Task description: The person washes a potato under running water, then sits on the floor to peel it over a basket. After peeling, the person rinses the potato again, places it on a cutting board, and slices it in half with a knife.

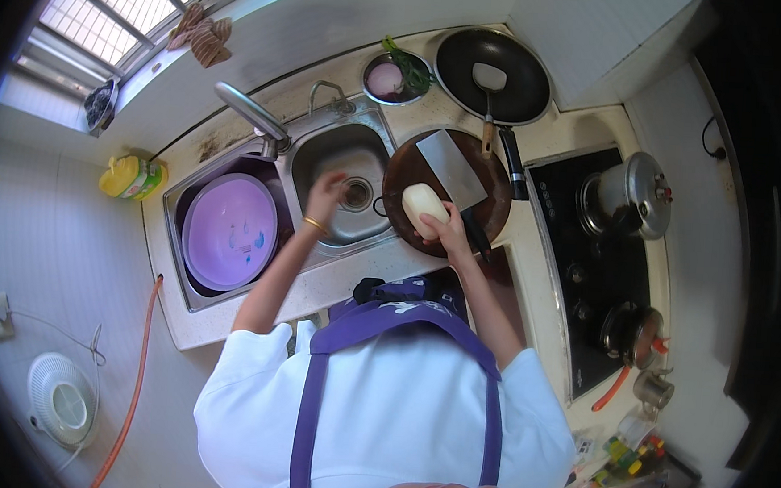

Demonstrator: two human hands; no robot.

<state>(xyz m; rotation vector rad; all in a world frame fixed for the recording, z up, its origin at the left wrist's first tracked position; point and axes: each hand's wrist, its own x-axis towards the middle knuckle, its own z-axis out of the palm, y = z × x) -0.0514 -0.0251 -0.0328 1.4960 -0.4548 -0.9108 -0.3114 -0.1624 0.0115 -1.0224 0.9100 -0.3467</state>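
My right hand (446,228) grips a thick white peeled radish (422,204), holding it over the round wooden chopping board (406,158). A cleaver (452,169) lies flat across that board, its dark handle pointing towards me beside my right hand. Above the right-hand bowl of the steel sink (308,162) is my left hand (326,196), blurred, with a gold-coloured bangle at the wrist. I see nothing in its loosely spread fingers. The sink drain (357,193) shows just beyond them.
A purple basin (230,227) sits in the left sink bowl, near the faucet (254,111). Behind the board are a metal bowl (373,94) with an onion and greens, and a wok (527,85) holding a spatula (490,77). A pressure cooker (625,191) stands on the black cooktop (583,269).
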